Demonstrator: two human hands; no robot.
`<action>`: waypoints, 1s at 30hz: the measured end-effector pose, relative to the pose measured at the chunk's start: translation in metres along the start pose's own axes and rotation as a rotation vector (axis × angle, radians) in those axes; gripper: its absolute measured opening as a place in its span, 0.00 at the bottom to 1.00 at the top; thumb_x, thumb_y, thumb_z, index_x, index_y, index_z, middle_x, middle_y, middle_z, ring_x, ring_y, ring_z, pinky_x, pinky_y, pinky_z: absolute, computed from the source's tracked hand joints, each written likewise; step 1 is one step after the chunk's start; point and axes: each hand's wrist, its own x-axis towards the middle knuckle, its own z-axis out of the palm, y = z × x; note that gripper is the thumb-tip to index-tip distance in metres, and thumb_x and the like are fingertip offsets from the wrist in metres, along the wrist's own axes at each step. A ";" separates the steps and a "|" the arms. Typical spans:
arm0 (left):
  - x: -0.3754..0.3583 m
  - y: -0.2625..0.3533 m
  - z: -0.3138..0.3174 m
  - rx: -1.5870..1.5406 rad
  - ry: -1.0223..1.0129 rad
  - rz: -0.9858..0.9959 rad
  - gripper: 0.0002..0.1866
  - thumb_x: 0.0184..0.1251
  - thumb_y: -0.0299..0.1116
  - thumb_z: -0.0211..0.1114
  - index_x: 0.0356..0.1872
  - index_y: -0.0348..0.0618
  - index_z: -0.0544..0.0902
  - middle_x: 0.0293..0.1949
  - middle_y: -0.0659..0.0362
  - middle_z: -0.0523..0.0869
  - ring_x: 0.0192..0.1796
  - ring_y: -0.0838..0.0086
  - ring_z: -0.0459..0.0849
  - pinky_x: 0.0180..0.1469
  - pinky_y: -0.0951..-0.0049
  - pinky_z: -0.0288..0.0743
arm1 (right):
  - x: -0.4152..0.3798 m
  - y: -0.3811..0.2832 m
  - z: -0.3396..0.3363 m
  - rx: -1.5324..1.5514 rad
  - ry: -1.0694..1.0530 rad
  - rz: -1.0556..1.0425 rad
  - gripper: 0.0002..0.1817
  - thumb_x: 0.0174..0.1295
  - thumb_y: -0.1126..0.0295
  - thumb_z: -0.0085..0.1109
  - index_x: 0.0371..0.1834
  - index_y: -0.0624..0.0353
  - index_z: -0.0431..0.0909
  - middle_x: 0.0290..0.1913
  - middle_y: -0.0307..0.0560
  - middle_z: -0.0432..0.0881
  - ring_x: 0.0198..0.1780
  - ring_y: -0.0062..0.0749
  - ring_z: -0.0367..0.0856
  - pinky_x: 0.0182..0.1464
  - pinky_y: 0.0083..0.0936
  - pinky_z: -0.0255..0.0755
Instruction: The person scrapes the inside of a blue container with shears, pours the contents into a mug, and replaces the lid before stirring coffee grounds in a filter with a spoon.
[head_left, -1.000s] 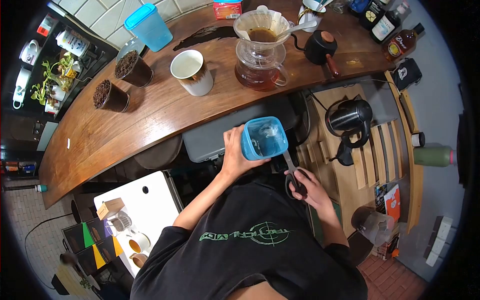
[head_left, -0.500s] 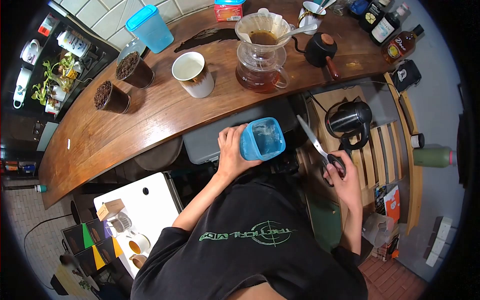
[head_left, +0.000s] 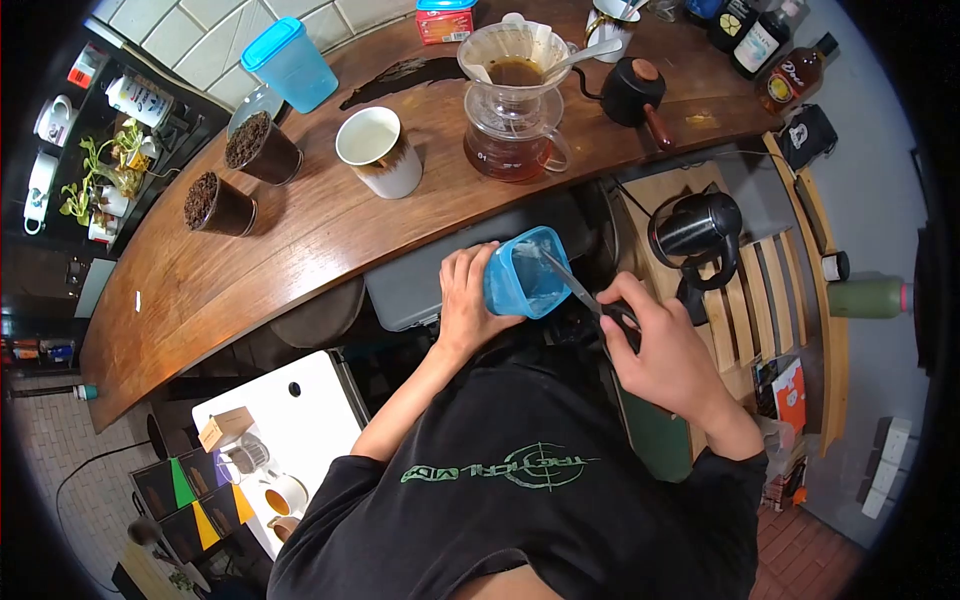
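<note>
A blue translucent plastic container is gripped by my left hand, with its opening tilted toward the camera and whitish residue on its inner wall. My right hand is closed on the dark handle of a pair of scissors. The blades point up and left, with their tip at the container's opening; whether they touch the wall I cannot tell. Above, on the wooden counter, stand a white and brown mug and a glass server with a filter dripper on top.
Two cups of dark granules and a lidded blue container stand on the counter's left. At its right are a black kettle and bottles. An electric kettle sits below, beside wooden slats.
My right hand has moved left and turned, bringing the scissors from beside the container to its opening. The container has tilted slightly in my left hand.
</note>
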 end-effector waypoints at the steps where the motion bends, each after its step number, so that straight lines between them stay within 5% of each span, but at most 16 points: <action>1: -0.001 0.001 0.000 0.002 0.002 -0.004 0.54 0.27 0.34 0.84 0.66 0.43 0.69 0.59 0.52 0.75 0.62 0.50 0.70 0.65 0.50 0.64 | 0.004 0.001 0.004 -0.022 0.007 -0.017 0.10 0.64 0.74 0.57 0.48 0.57 0.71 0.22 0.60 0.78 0.31 0.64 0.80 0.37 0.53 0.70; 17: -0.002 0.005 -0.002 -0.088 0.050 0.038 0.53 0.25 0.35 0.86 0.64 0.41 0.69 0.60 0.51 0.75 0.61 0.48 0.71 0.64 0.50 0.66 | 0.017 -0.006 0.021 -0.160 -0.155 -0.107 0.13 0.65 0.72 0.56 0.51 0.61 0.70 0.27 0.66 0.81 0.33 0.65 0.82 0.39 0.55 0.75; 20: -0.006 0.001 0.000 -0.098 0.057 0.018 0.54 0.26 0.35 0.86 0.64 0.41 0.68 0.60 0.49 0.75 0.61 0.47 0.71 0.64 0.50 0.66 | 0.012 -0.006 0.014 -0.130 -0.046 -0.101 0.13 0.65 0.72 0.56 0.51 0.61 0.71 0.26 0.66 0.82 0.32 0.65 0.82 0.39 0.54 0.75; 25: -0.004 -0.002 0.002 -0.149 0.083 0.053 0.54 0.28 0.36 0.87 0.65 0.41 0.67 0.61 0.48 0.74 0.63 0.47 0.71 0.66 0.51 0.65 | 0.021 -0.002 0.013 -0.248 -0.200 -0.101 0.14 0.66 0.71 0.55 0.52 0.64 0.72 0.25 0.61 0.81 0.31 0.60 0.83 0.37 0.50 0.76; 30: -0.001 -0.003 0.001 -0.133 0.091 0.008 0.52 0.32 0.35 0.88 0.64 0.39 0.68 0.59 0.47 0.75 0.62 0.53 0.75 0.66 0.57 0.69 | 0.013 -0.008 0.008 -0.423 -0.110 -0.236 0.16 0.62 0.73 0.58 0.52 0.63 0.74 0.24 0.55 0.81 0.31 0.50 0.85 0.32 0.42 0.77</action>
